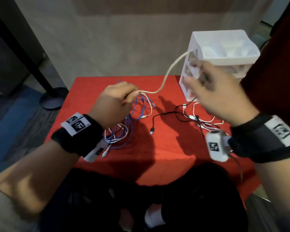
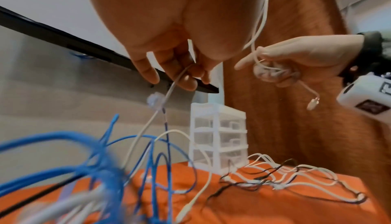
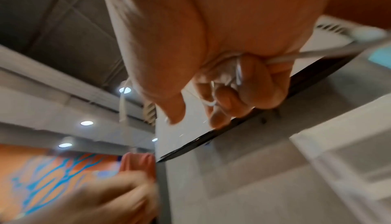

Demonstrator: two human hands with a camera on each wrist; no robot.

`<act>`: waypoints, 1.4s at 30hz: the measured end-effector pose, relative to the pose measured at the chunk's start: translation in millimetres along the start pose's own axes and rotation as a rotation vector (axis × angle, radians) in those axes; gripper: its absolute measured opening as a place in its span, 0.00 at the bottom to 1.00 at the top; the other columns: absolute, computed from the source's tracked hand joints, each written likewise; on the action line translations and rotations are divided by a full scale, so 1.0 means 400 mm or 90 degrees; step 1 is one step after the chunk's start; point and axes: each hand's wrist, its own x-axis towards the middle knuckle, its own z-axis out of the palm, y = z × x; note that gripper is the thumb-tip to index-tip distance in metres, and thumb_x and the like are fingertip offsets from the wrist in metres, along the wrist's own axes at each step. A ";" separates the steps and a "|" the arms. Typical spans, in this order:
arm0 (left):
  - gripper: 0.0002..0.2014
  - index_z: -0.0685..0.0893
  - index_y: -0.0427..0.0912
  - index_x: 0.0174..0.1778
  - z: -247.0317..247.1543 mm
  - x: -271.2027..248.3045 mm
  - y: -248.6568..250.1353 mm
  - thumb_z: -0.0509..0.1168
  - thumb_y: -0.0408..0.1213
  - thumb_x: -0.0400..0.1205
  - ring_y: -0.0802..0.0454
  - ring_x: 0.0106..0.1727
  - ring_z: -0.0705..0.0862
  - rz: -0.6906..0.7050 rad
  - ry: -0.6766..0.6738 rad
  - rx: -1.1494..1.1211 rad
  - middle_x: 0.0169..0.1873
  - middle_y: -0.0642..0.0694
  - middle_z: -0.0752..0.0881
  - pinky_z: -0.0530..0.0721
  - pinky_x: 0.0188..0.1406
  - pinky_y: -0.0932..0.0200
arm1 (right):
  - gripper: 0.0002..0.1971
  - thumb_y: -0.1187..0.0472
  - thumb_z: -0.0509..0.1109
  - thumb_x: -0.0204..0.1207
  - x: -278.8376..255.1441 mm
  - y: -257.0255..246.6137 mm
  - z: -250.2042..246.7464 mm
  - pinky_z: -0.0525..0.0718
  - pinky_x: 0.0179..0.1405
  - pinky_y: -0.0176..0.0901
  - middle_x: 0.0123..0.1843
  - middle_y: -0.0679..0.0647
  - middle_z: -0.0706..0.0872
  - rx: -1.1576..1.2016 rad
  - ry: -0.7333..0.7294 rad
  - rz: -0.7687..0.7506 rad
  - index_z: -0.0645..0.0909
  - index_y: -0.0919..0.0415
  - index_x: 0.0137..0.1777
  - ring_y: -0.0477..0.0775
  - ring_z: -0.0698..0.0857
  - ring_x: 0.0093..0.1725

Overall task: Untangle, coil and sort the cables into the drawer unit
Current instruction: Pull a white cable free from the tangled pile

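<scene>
A white cable point(image 1: 170, 71) stretches in the air between both hands. My left hand point(image 1: 117, 99) pinches it above a tangle of blue and white cables point(image 1: 124, 129) on the red table point(image 1: 157, 148). My right hand point(image 1: 213, 91) is raised in front of the white drawer unit point(image 1: 224, 52) and grips several small loops of the same cable point(image 2: 268, 72), its plug point(image 2: 312, 105) dangling below. In the right wrist view the fingers point(image 3: 243, 85) curl round the loops. A second tangle of black and white cables point(image 1: 196, 118) lies by the drawer unit's foot.
A black plug end point(image 1: 152, 130) lies at the table's middle. A dark floor-stand base point(image 1: 52, 97) sits left of the table. My dark-clothed legs are under the near edge.
</scene>
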 end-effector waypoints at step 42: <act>0.07 0.91 0.46 0.54 0.091 0.074 0.152 0.67 0.39 0.87 0.54 0.38 0.90 -0.113 -0.002 -0.303 0.37 0.49 0.91 0.86 0.42 0.58 | 0.18 0.54 0.71 0.85 -0.014 0.037 0.033 0.77 0.38 0.38 0.36 0.47 0.85 0.176 -0.159 0.003 0.79 0.46 0.74 0.43 0.79 0.34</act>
